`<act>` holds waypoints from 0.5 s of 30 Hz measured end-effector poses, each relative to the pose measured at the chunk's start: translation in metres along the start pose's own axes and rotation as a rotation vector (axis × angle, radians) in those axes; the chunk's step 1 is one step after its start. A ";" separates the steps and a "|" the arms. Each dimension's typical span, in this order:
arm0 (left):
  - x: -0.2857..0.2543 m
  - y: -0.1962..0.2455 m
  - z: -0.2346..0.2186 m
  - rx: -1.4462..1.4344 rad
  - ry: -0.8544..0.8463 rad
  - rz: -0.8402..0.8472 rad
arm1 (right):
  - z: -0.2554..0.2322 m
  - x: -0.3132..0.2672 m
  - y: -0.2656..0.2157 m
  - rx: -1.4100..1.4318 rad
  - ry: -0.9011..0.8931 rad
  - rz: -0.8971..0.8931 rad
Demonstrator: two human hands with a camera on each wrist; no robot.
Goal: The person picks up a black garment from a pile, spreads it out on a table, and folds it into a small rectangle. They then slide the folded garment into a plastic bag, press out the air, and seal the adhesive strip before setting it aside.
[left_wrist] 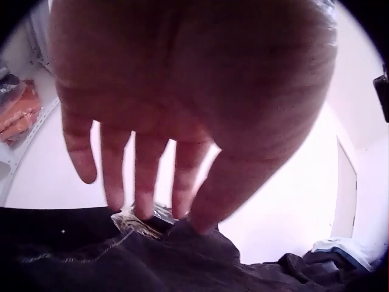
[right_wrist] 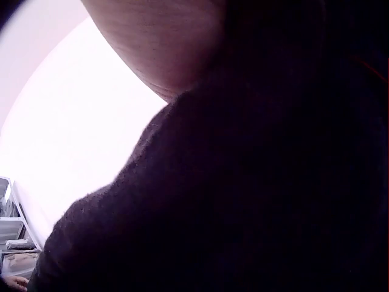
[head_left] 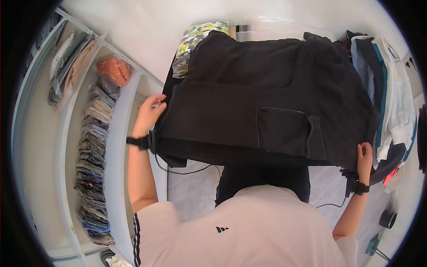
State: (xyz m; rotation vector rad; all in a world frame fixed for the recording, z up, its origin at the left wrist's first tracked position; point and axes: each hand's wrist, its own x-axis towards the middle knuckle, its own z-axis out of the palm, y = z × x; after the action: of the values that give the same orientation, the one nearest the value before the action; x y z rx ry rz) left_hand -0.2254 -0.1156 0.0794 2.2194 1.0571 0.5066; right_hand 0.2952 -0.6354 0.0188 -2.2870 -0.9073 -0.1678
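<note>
A black garment point(head_left: 231, 98) with a stitched patch pocket point(head_left: 282, 131) lies spread across the table in the head view. At its left edge is my left hand point(head_left: 151, 113), fingers apart and loosely bent, holding nothing. The left wrist view has that same hand point(left_wrist: 194, 79) palm toward the camera, fingertips just over the dark cloth point(left_wrist: 182, 261). My right hand point(head_left: 364, 158) pinches the garment's lower right edge between thumb and fingers. Dark fabric point(right_wrist: 200, 194) fills most of the right wrist view and hides the right fingers.
Shelves on the left hold a long row of bagged folded clothes point(head_left: 93, 164) and an orange bagged item point(head_left: 114, 71). Behind the garment sits a patterned package point(head_left: 202, 35). Several clothes, including a white sweatshirt point(head_left: 393, 98), hang at the right. A cable point(head_left: 187, 171) loops below the left wrist.
</note>
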 end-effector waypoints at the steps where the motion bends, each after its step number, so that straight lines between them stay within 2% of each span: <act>1: -0.020 0.021 0.001 0.058 -0.044 0.120 | 0.002 0.000 0.001 0.012 0.013 -0.035; 2: -0.039 0.049 0.004 0.106 -0.101 0.256 | 0.001 0.001 0.002 0.009 0.034 -0.056; 3: -0.052 0.064 0.009 0.139 -0.141 0.257 | -0.001 0.002 -0.007 0.053 0.011 0.005; 5: -0.068 0.081 0.027 0.187 -0.216 0.242 | -0.009 0.004 -0.009 0.056 -0.014 -0.058; 7: -0.076 0.078 0.040 0.228 -0.249 0.206 | -0.023 -0.005 -0.015 0.219 0.010 0.074; 8: -0.077 0.072 0.046 0.249 -0.249 0.195 | -0.031 -0.012 -0.013 0.230 0.038 0.055; 10: -0.080 0.056 0.055 0.352 -0.231 0.222 | -0.043 -0.029 -0.005 0.160 0.028 0.169; 11: -0.078 0.052 0.053 0.344 -0.240 0.263 | -0.040 -0.037 0.003 0.169 0.139 0.101; 12: -0.075 0.047 0.052 0.382 -0.227 0.266 | -0.039 -0.044 0.010 0.218 0.172 0.057; 14: -0.071 0.045 0.051 0.421 -0.215 0.280 | -0.042 -0.053 0.011 0.074 0.271 -0.113; 15: -0.069 0.047 0.052 0.420 -0.188 0.266 | -0.041 -0.058 0.009 0.070 0.282 -0.104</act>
State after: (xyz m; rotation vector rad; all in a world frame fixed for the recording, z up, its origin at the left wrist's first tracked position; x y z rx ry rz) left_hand -0.2115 -0.2123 0.0674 2.7372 0.8303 0.1871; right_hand 0.2628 -0.6989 0.0259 -2.0863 -0.8689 -0.4833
